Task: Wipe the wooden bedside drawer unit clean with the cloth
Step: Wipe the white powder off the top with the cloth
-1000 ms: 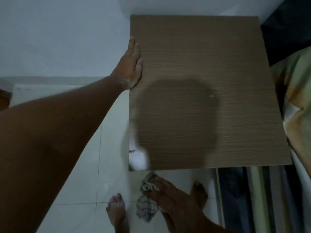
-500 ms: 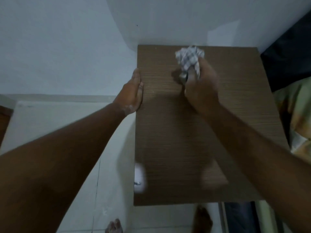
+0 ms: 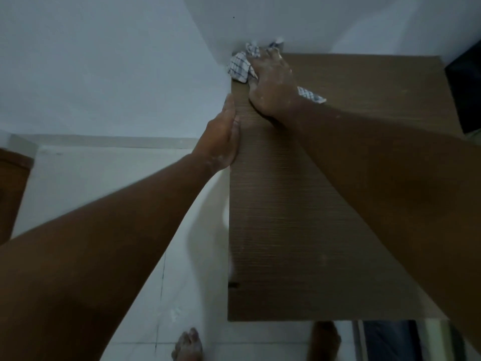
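The wooden bedside drawer unit (image 3: 286, 230) shows its brown top from above, filling the right half of the view. My right hand (image 3: 273, 84) presses a checked white-and-blue cloth (image 3: 239, 67) onto the top's far left corner, against the wall. Cloth ends stick out to the left of the hand and behind the wrist. My left hand (image 3: 221, 136) lies flat with fingers together against the unit's left edge, a little nearer than the cloth, holding nothing.
White walls (image 3: 104, 74) meet in a corner just behind the unit. Pale tiled floor (image 3: 130, 204) lies to the left, with my bare feet (image 3: 187, 345) below the unit's near edge. A dark bed edge (image 3: 466, 87) borders the right side.
My right hand rose from below the unit's front edge with the cloth, reached the far middle of the top, then slid left to the far left corner. The left hand stayed on the left edge.
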### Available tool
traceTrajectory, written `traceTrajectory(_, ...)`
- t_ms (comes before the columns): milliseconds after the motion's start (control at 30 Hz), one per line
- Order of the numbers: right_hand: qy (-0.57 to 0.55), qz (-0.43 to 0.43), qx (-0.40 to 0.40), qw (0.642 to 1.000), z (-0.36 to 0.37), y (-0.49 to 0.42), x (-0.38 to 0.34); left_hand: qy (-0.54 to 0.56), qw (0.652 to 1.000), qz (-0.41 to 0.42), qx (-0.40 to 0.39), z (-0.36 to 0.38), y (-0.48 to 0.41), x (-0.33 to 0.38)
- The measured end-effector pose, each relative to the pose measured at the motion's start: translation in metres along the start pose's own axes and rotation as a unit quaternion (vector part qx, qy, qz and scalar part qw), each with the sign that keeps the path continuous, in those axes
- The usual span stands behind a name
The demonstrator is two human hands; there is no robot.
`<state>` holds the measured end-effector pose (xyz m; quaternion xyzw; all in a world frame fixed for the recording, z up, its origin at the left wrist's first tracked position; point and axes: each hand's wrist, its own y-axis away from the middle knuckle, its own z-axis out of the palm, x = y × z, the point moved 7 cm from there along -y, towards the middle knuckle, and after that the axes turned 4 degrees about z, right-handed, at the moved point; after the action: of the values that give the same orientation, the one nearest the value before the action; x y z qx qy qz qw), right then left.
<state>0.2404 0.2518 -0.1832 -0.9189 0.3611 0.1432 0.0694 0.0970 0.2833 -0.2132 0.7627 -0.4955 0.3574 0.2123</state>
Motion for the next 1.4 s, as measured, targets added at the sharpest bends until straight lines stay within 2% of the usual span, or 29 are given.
traceTrajectory(200, -0.018, -0.060, -0.046, 0.997, 0.004, 0.045, -0.007, -0.020, 0.999, -0.020, 0.023, 0.001, 0.000, -0.007)
traceTrajectory(300, -0.031, -0.079, -0.035, 0.996, 0.001, 0.079, -0.008, -0.018, 0.998, -0.042, 0.041, 0.000, 0.002, -0.010)
traceTrajectory(500, -0.028, -0.112, -0.020, 0.993, -0.005, 0.129, -0.011, -0.032, 0.999, 0.006, 0.030, -0.009, 0.018, 0.004)
traceTrajectory(700, -0.034, -0.143, -0.024, 0.989, -0.004, 0.191, -0.015, 0.034, 0.999, -0.001, 0.031, -0.007, 0.034, 0.009)
traceTrajectory(900, -0.058, -0.217, -0.093, 0.970, 0.007, 0.257, -0.036, -0.008, 0.998, 0.044, 0.039, -0.007, 0.037, 0.016)
traceTrajectory(1000, -0.075, -0.253, -0.119, 0.957, 0.008, 0.306, -0.047, -0.046, 0.998, 0.019, 0.037, -0.007, 0.033, 0.009)
traceTrajectory(1133, -0.062, -0.286, -0.159, 0.943, 0.013, 0.361, -0.053, -0.049, 0.998, 0.029, 0.019, -0.005, 0.034, 0.013)
traceTrajectory(1400, -0.092, -0.322, -0.165, 0.927, 0.014, 0.420, -0.059, -0.047, 0.998, -0.037, 0.034, -0.004, 0.045, 0.014)
